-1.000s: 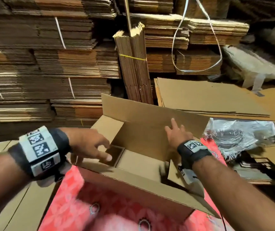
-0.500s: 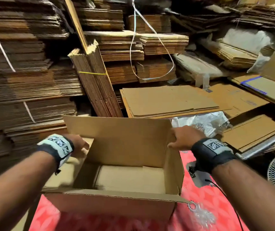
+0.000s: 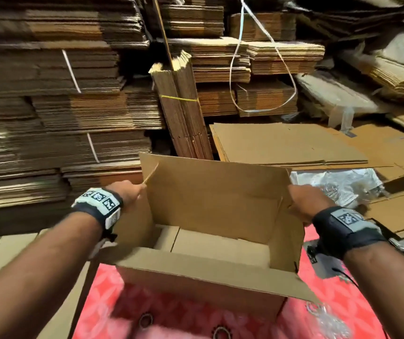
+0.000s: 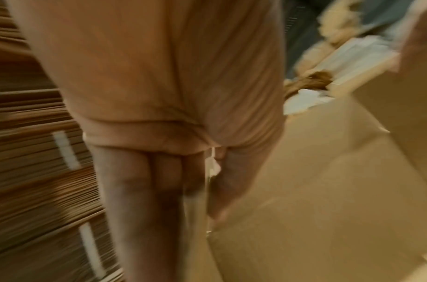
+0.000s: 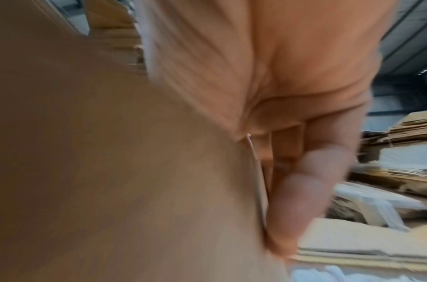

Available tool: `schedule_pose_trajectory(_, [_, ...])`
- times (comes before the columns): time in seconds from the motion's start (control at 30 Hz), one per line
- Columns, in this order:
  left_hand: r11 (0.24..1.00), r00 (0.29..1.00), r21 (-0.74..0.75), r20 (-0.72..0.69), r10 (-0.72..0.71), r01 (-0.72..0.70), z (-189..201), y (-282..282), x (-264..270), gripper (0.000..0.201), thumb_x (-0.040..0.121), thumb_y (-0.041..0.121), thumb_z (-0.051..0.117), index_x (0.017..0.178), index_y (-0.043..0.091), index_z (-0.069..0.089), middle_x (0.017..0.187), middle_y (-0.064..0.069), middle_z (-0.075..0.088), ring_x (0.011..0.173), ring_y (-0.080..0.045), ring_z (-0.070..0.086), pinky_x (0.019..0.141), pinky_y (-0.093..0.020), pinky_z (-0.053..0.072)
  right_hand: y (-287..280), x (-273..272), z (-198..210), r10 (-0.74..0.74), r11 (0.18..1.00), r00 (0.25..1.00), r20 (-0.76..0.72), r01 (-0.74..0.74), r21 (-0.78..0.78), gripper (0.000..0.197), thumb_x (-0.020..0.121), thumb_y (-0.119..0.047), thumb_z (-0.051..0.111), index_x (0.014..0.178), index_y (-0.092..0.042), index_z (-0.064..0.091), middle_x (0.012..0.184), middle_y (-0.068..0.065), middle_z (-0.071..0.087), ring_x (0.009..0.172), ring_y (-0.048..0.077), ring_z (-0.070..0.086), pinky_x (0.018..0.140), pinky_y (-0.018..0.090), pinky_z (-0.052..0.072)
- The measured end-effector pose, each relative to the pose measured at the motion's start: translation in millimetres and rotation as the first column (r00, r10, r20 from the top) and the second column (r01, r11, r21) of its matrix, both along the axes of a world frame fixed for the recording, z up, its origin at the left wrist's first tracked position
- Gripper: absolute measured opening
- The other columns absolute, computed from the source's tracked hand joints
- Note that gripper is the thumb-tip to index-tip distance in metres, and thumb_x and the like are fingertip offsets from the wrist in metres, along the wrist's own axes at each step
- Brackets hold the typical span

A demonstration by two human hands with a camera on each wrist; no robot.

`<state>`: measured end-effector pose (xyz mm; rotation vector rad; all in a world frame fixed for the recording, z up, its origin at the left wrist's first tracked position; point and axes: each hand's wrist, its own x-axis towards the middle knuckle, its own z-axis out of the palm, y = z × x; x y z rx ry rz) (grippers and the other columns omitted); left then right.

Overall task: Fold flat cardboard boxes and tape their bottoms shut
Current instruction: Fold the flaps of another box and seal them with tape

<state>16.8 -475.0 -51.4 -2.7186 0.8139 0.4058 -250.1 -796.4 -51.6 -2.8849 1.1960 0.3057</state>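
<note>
An open brown cardboard box point(image 3: 215, 199) stands on a red patterned mat point(image 3: 171, 311) in the head view, its mouth facing me and its inner flaps folded flat at the bottom. My left hand point(image 3: 128, 193) holds the box's left side flap, fingertips hidden behind the cardboard. My right hand point(image 3: 303, 201) grips the right side wall at its upper edge. In the blurred left wrist view my left hand point(image 4: 178, 171) has the cardboard edge between fingers and thumb, box wall point(image 4: 316, 190) beside it. In the right wrist view my right hand point(image 5: 304, 171) clamps the box wall point(image 5: 111, 171).
Strapped stacks of flat cardboard point(image 3: 49, 118) fill the left and back. An upright tied bundle point(image 3: 184, 113) leans just behind the box. Loose flat sheets point(image 3: 281, 143) and crumpled plastic wrap point(image 3: 338, 182) lie to the right. A white strap point(image 3: 257, 69) hangs down.
Both hands left the inside of the box and took hold of its left and right sides. The box has squared up, and the head view has swung.
</note>
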Motion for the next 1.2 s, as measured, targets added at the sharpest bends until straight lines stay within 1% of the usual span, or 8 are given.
schedule_pose_trajectory(0.17, [0.925, 0.984, -0.345, -0.135, 0.120, -0.160, 22, 62, 16, 0.044, 0.091, 0.004, 0.055, 0.132, 0.022, 0.054, 0.124, -0.008, 0.061, 0.106, -0.026, 0.060, 0.069, -0.026, 0.051, -40, 13, 2, -0.106, 0.992, 0.986, 0.132, 0.096, 0.082, 0.041, 0.088, -0.053, 0.044, 0.101, -0.019, 0.062, 0.122, 0.014, 0.067, 0.097, 0.033, 0.061, 0.088, 0.041, 0.048])
schedule_pose_trajectory(0.33, [0.882, 0.979, -0.435, -0.169, 0.116, -0.179, 0, 86, 10, 0.035, 0.093, 0.029, 0.068, 0.126, 0.031, 0.055, 0.124, -0.006, 0.062, 0.103, -0.023, 0.063, 0.086, -0.040, 0.058, -21, 19, 10, -0.114, 0.993, 0.993, -0.009, 0.114, -0.012, 0.048, 0.096, -0.047, 0.055, 0.136, -0.019, 0.056, 0.143, 0.010, 0.049, 0.132, 0.036, 0.050, 0.108, 0.050, 0.042])
schedule_pose_trajectory(0.53, [0.958, 0.956, -0.062, 0.110, -0.272, 0.280, -5, 88, -22, 0.072, 0.090, 0.078, 0.040, 0.143, 0.031, 0.052, 0.165, 0.017, -0.023, 0.156, -0.013, -0.004, 0.121, -0.056, 0.022, 42, 27, 10, 0.193, 0.968, 0.976, -0.103, -0.206, -0.145, 0.054, 0.093, -0.061, 0.061, 0.129, -0.022, 0.061, 0.157, 0.007, 0.037, 0.143, 0.031, 0.036, 0.113, 0.055, 0.035])
schedule_pose_trajectory(0.7, [0.905, 0.908, 0.106, 0.038, -0.418, 0.412, 1, 85, -49, 0.120, 0.059, 0.107, 0.001, 0.122, 0.031, 0.069, 0.145, 0.021, 0.053, 0.153, 0.001, 0.003, 0.117, -0.070, -0.004, 69, 25, 5, 0.377, 0.891, 0.924, -0.059, -0.344, 0.296, 0.102, 0.072, -0.089, 0.058, 0.153, -0.030, 0.040, 0.160, -0.006, 0.038, 0.145, 0.019, 0.038, 0.120, 0.046, 0.032])
schedule_pose_trajectory(0.83, [0.863, 0.883, 0.194, -0.039, -0.468, 0.466, -1, 99, -72, 0.137, 0.045, 0.114, 0.016, 0.147, 0.028, 0.050, 0.153, 0.013, 0.046, 0.154, -0.002, 0.001, 0.112, -0.075, -0.011, 76, 7, -5, 0.386, 0.828, 0.912, -0.142, -0.274, 0.488, 0.143, 0.033, -0.107, 0.055, 0.155, -0.034, 0.036, 0.160, -0.009, 0.041, 0.144, 0.016, 0.042, 0.121, 0.043, 0.031])
schedule_pose_trajectory(0.93, [0.841, 0.888, 0.295, -0.066, -0.456, 0.454, -5, 114, -84, 0.147, 0.037, 0.115, 0.026, 0.158, 0.032, 0.027, 0.162, 0.011, 0.032, 0.155, -0.010, -0.001, 0.108, -0.077, -0.015, 73, -13, -3, 0.346, 0.875, 0.905, -0.247, -0.216, 0.433, 0.124, 0.054, -0.094, 0.064, 0.153, -0.024, 0.039, 0.159, 0.002, 0.043, 0.143, 0.024, 0.043, 0.120, 0.042, 0.032])
schedule_pose_trajectory(1.07, [0.870, 0.902, 0.303, 0.065, -0.427, 0.390, -10, 126, -88, 0.115, 0.063, 0.104, 0.032, 0.157, 0.038, 0.023, 0.161, 0.011, 0.030, 0.155, -0.015, 0.011, 0.113, -0.074, 0.001, 59, -41, -4, 0.293, 0.915, 0.905, -0.308, -0.171, 0.366, 0.144, 0.039, -0.103, 0.061, 0.160, -0.038, 0.020, 0.171, -0.001, 0.012, 0.155, 0.021, 0.019, 0.126, 0.042, 0.017])
schedule_pose_trajectory(1.2, [0.939, 0.920, 0.001, 0.200, -0.336, 0.343, -8, 130, -75, 0.067, 0.083, 0.085, 0.042, 0.138, 0.046, 0.045, 0.135, 0.022, 0.055, 0.131, -0.003, 0.046, 0.105, -0.044, 0.035, 55, -47, -10, 0.334, 0.913, 0.926, -0.178, -0.271, 0.304, 0.149, 0.030, -0.106, 0.058, 0.159, -0.037, 0.026, 0.168, -0.006, 0.021, 0.153, 0.018, 0.024, 0.124, 0.046, 0.023])
